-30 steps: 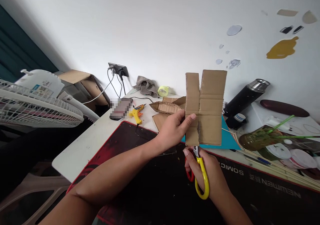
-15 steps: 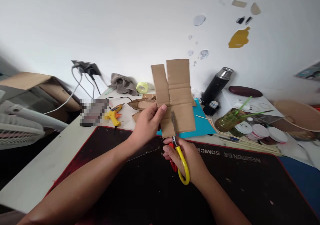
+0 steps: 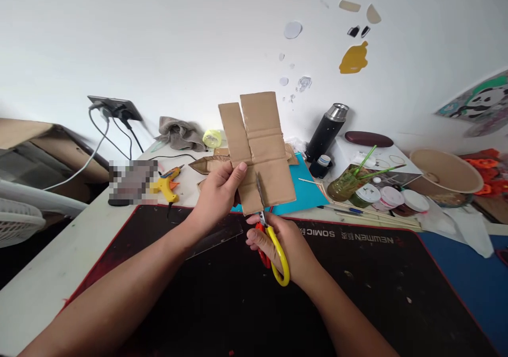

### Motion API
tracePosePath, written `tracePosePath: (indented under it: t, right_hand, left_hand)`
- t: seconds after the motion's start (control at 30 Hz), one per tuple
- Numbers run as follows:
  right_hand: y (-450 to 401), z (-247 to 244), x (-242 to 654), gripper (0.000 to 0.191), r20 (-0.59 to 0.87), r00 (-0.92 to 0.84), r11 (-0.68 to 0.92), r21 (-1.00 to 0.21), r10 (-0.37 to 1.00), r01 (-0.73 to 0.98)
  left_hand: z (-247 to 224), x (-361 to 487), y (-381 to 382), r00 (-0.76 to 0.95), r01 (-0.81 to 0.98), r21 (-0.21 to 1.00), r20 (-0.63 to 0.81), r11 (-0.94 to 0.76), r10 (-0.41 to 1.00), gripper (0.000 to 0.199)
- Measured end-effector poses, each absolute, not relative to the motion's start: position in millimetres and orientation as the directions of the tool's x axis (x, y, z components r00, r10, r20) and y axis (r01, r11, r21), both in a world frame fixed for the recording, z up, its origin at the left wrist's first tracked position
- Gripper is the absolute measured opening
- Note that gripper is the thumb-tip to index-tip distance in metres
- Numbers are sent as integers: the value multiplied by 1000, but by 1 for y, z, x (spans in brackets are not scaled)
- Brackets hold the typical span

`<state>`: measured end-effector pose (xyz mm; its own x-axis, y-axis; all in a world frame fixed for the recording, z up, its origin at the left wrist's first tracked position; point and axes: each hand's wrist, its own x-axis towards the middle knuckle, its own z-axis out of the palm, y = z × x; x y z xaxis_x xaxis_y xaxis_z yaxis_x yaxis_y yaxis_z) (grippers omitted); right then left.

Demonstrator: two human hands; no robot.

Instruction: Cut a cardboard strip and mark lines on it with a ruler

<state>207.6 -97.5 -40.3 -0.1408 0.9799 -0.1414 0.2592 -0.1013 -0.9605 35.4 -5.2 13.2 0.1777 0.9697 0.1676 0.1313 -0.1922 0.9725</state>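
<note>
My left hand (image 3: 220,190) pinches the left edge of a brown cardboard piece (image 3: 270,153), thumb in front, holding it upright above the desk. A long slit runs down from the cardboard's top edge, leaving a narrower strip on the left. In my right hand (image 3: 283,243) are scissors (image 3: 280,259) with one yellow and one red handle. Their blades are at the cardboard's lower edge, one blade lying over its front face and pointing up toward the slit; the other blade is hidden behind it.
Behind the black mat (image 3: 317,304) lie a yellow glue gun (image 3: 169,184), a blue sheet (image 3: 307,188) and a folded cardboard shape (image 3: 210,164). A black thermos (image 3: 325,132), a jar with green sticks (image 3: 343,185) and paint pots (image 3: 391,197) stand right. A fan (image 3: 19,219) is left.
The whole view has shifted, so hands, cardboard and desk items appear further left. The scissors blades look more closed at the cardboard's lower edge. Both hands keep their holds.
</note>
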Motion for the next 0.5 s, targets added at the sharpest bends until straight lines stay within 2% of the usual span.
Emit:
tracePosePath:
  t: [0.17,0.5]
  right_hand:
    - [-97,-33,205,44,-197,-129,-166,-962,972,216]
    - [-97,-36,207,49,-187,-133,-159,-967,973,197]
  left_hand:
    - [10,36,-4,169,137,962,211,-235,963,53]
    - [7,35,-2,165,129,964,209,-231,964,54]
